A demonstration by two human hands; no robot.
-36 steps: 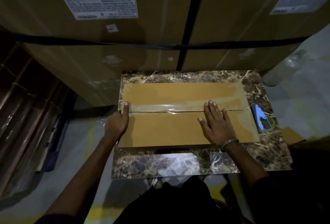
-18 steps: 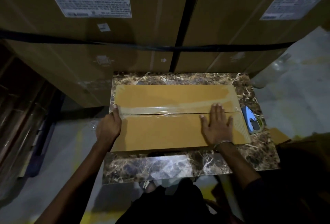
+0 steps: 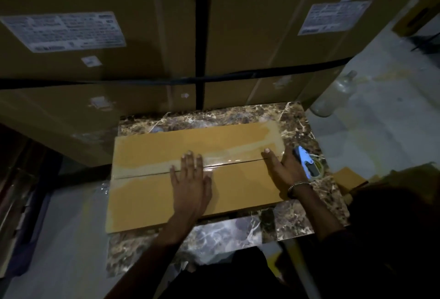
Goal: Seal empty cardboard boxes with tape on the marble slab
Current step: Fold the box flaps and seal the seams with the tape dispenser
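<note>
A flat brown cardboard box (image 3: 147, 194) lies on the brown marble slab (image 3: 238, 229). A strip of clear tape (image 3: 226, 159) runs along its centre seam. My left hand (image 3: 191, 183) lies flat on the middle of the box, fingers straight across the taped seam. My right hand (image 3: 283, 167) presses flat on the box's right end, its thumb on the tape and its outer fingers over the right edge. A blue tape dispenser (image 3: 308, 164) rests on the slab just right of that hand.
Large strapped cartons (image 3: 95, 65) with white labels stand right behind the slab. A clear bottle (image 3: 333, 96) stands on the grey floor to the right. A small piece of cardboard (image 3: 348, 177) lies right of the slab. Dark wooden slats are on the left.
My left hand has slid from the box's left end to its middle along the seam. My right hand has moved to the right end. The view has shifted left.
</note>
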